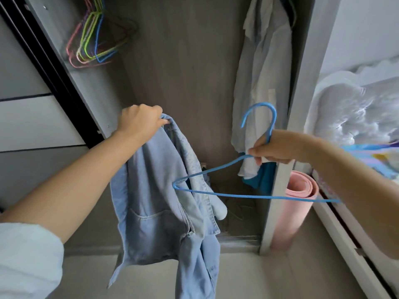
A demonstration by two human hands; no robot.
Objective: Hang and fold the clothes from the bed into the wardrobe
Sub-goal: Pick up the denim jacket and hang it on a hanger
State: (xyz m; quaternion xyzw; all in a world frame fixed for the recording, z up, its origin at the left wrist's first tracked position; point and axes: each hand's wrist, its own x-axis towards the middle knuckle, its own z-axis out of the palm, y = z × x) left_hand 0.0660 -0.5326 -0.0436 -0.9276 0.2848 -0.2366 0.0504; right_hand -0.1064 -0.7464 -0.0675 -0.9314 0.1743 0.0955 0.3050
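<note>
- Two bare hands were raised before the open grey wardrobe (183,61), each clamped on something.
- The left hand (139,123), fingers curled tight, gripped the light blue denim shirt (159,201) by its collar; the shirt hung straight down, long axis vertical.
- The right hand (274,148) pinched the blue wire hanger (216,193) at its neck, hook pointing up, its left tip touching the shirt.
- Both forearms reached forward, well apart.

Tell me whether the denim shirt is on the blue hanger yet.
Not yet. The denim shirt hangs from the left hand; only one tip of the blue hanger, held by the right hand, reaches it.
</note>
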